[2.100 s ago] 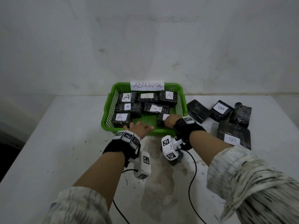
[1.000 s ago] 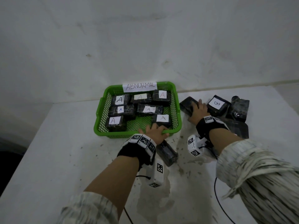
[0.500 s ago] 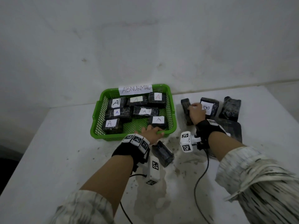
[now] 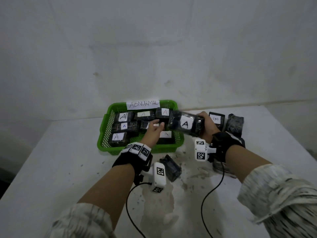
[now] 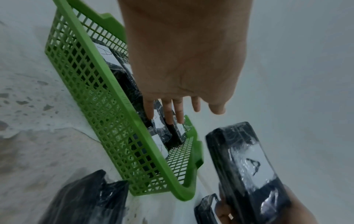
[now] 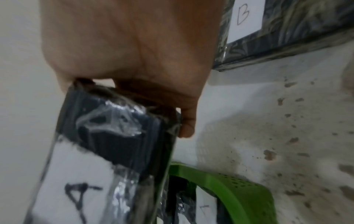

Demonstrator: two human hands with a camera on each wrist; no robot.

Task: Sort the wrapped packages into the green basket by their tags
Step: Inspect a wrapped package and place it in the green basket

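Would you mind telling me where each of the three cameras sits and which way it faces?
Head: worn on the head, looking forward and down at the green basket; both forearms show.
Left wrist: looks along the open left hand over the basket.
Right wrist: looks along the right hand gripping the A-tagged package.
Shared: all three show that package and the basket.

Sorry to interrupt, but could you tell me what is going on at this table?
A person is sorting black wrapped packages by tag. The right hand grips a package tagged A above the right edge of the green basket, which holds other A packages. The left hand reaches open over the basket. A package tagged B lies on the table.
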